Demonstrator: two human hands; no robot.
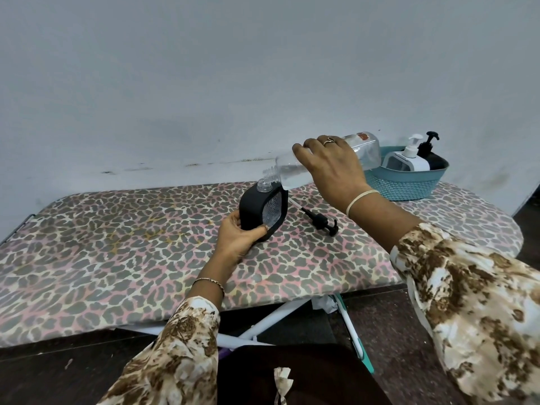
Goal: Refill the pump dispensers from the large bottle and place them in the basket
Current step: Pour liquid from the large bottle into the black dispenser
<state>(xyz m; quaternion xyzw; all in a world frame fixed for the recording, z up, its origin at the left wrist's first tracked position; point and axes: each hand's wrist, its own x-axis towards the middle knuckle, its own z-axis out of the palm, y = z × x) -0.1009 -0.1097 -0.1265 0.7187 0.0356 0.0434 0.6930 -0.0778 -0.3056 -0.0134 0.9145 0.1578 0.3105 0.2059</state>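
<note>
A black dispenser bottle [254,209] with a clear window stands on the ironing board [117,244], its pump removed and its clear neck open. My left hand [238,239] grips its base. My right hand [330,168] holds the large clear bottle [366,152] tipped almost flat, its mouth just over the dispenser's neck, with clear liquid running in. The black pump head [321,222] with its white tube lies on the board just right of the dispenser. A teal basket [406,185] at the back right holds a white dispenser [409,159] and a black dispenser [431,152].
The board has a leopard-print cover and stands against a pale wall. Its rounded end lies at the right, past the basket. White metal legs [277,314] and a dark floor show below its near edge.
</note>
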